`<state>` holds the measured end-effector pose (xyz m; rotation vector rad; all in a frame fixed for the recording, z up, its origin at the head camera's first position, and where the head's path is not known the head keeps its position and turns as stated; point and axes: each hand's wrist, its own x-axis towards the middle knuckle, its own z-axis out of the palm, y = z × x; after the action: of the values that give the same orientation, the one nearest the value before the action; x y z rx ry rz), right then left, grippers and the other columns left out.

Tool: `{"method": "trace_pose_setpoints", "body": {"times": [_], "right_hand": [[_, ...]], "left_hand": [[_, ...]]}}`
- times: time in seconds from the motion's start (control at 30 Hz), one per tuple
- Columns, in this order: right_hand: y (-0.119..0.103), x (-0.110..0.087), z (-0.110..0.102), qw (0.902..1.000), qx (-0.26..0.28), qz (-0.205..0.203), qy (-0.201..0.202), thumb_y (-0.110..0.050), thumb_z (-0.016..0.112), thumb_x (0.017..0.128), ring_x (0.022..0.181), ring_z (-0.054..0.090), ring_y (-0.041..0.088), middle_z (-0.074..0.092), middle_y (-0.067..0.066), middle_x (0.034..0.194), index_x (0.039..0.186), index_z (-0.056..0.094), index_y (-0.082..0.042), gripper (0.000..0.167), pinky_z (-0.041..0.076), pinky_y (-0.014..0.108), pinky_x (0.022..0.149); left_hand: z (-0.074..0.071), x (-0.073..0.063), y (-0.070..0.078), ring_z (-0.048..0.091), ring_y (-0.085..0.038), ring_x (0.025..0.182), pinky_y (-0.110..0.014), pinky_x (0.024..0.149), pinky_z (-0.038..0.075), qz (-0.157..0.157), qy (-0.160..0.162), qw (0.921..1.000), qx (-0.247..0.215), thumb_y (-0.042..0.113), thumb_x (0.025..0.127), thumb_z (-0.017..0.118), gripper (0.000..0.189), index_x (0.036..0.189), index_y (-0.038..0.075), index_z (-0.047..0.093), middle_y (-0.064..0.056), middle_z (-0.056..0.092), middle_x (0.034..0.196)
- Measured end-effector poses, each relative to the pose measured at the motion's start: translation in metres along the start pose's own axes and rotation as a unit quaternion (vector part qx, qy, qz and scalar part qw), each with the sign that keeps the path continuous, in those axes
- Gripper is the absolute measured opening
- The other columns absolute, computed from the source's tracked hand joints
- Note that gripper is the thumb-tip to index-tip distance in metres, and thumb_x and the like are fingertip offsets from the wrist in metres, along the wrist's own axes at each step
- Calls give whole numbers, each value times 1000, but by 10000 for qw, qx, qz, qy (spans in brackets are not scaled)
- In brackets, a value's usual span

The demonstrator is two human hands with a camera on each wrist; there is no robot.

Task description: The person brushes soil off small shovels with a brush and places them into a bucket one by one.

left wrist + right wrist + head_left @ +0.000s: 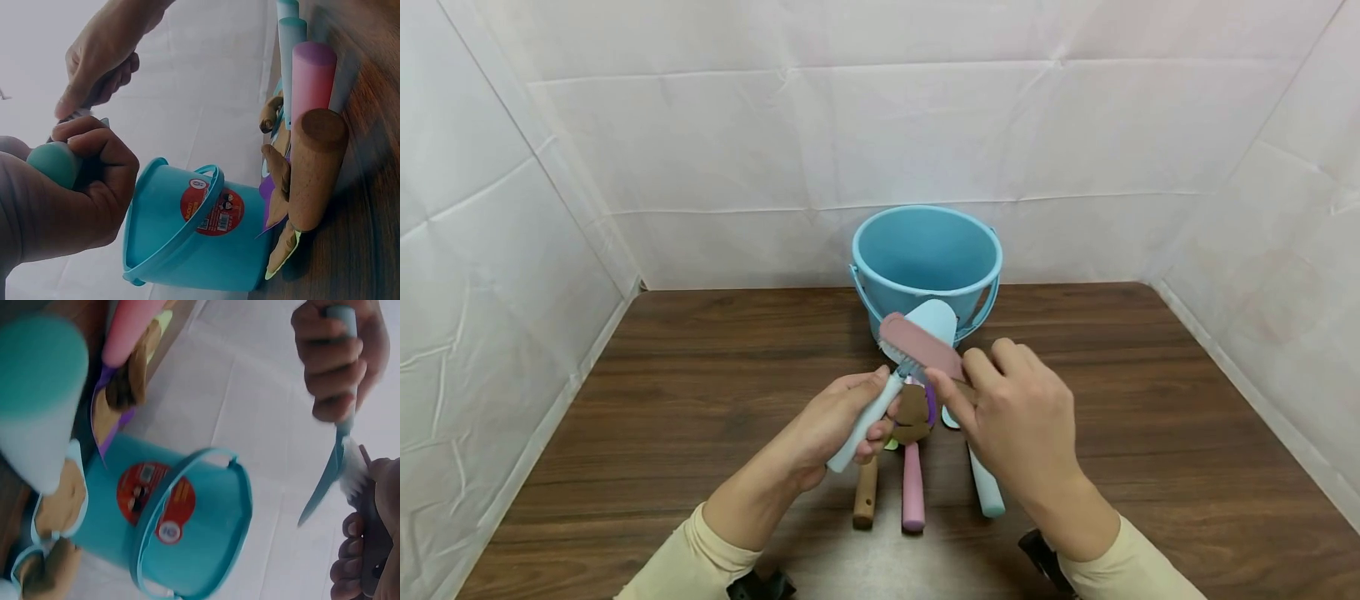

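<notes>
My left hand (838, 417) grips the pale blue handle (865, 425) of a small shovel, its pale blue blade (936, 313) raised before the bucket. In my right hand (1026, 408) is a pink brush (921, 343), pinched by one end, with its white bristles (354, 470) turned to the blade and right at its neck. Below the hands lie more small shovels: one with a brown handle (865, 496), one with a pink handle (913, 492) and one with a pale blue-green handle (987, 487). Brown lumps (913, 408) sit on their blades, partly hidden by the hands.
A light blue bucket (925, 287) with a handle stands behind the shovels, near the back wall. Its side carries a red round label (212, 206). The dark wooden table (737, 358) is bordered by white sheeted walls (925, 133) at the back and both sides.
</notes>
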<state>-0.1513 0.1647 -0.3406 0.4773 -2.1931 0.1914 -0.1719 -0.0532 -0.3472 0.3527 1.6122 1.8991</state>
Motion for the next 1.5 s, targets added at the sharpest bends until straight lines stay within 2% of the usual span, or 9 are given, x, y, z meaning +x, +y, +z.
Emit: {"method": "trace_pose_setpoints", "body": {"times": [0.13, 0.37, 0.47, 0.6, 0.83, 0.97, 1.13, 1.33, 1.5], "right_hand": [[18, 5, 2, 9990, -183, 305, 275, -57, 50, 102, 53, 41, 22, 43, 5, 66, 74, 60, -7, 58, 35, 36, 40], [40, 7, 6, 9938, -619, 883, 257, -56, 49, 102, 51, 40, 26, 38, 8, 64, 67, 53, -6, 60, 34, 40, 38], [33, 7, 1, 9952, -482, 815, 236, -59, 46, 102, 53, 42, 25, 42, 7, 66, 71, 58, -6, 62, 37, 41, 39], [10, 5, -6, 9993, -28, 361, 88, -62, 45, 102, 54, 40, 19, 43, 4, 66, 73, 60, -8, 63, 36, 35, 40], [-19, 0, -8, 9992, 314, -108, -211, -61, 46, 102, 54, 33, 15, 32, 0, 66, 68, 48, -13, 59, 26, 25, 44], [-13, 1, -6, 9997, 189, -8, -154, -63, 44, 102, 53, 34, 15, 35, 1, 66, 70, 53, -11, 62, 28, 26, 43], [10, 6, 1, 9994, -111, 298, 114, -60, 48, 102, 52, 40, 20, 42, 4, 66, 74, 60, -7, 61, 35, 34, 40], [34, 9, 9, 9969, -381, 668, 192, -54, 50, 102, 52, 38, 22, 39, 6, 65, 70, 55, -7, 57, 34, 37, 39], [23, 10, 4, 9974, -217, 661, 163, -59, 45, 103, 54, 40, 21, 42, 5, 67, 73, 58, -7, 61, 37, 38, 40]], "left_hand": [[0, -1, 2, 40, -8, 53, -21, 49, 34, -9, -38, 9999, 98, 42, 111, 34, 44, 94, 5, 52, 0, 42, 66], [0, -2, 1, 41, -9, 53, -22, 50, 37, -86, -86, 9997, 215, 44, 110, 35, 46, 94, 5, 53, -1, 42, 66], [0, -2, 0, 41, -9, 54, -22, 50, 36, -60, -85, 9998, 182, 43, 110, 34, 46, 94, 5, 53, 0, 42, 66], [-1, -3, 0, 41, -8, 53, -21, 49, 36, -24, -105, 9999, 64, 42, 111, 33, 45, 93, 6, 52, 0, 42, 66], [0, -2, 1, 38, -8, 53, -20, 49, 35, -26, -47, 9999, 124, 34, 111, 32, 38, 95, 5, 51, 0, 41, 66], [0, -3, 1, 40, -8, 53, -20, 49, 35, -35, -48, 9999, 123, 38, 111, 34, 41, 95, 5, 51, 0, 42, 66], [-2, -4, 0, 41, -7, 53, -20, 49, 35, 33, -150, 9998, 103, 42, 110, 36, 44, 91, 6, 52, 0, 43, 66], [-4, -6, -1, 41, -8, 53, -20, 49, 36, 32, -246, 9997, 83, 41, 111, 36, 44, 90, 5, 51, 0, 42, 66], [-6, -7, 0, 41, -7, 54, -20, 49, 36, 58, -242, 9997, -3, 41, 110, 36, 44, 92, 4, 50, -1, 42, 66]]}}
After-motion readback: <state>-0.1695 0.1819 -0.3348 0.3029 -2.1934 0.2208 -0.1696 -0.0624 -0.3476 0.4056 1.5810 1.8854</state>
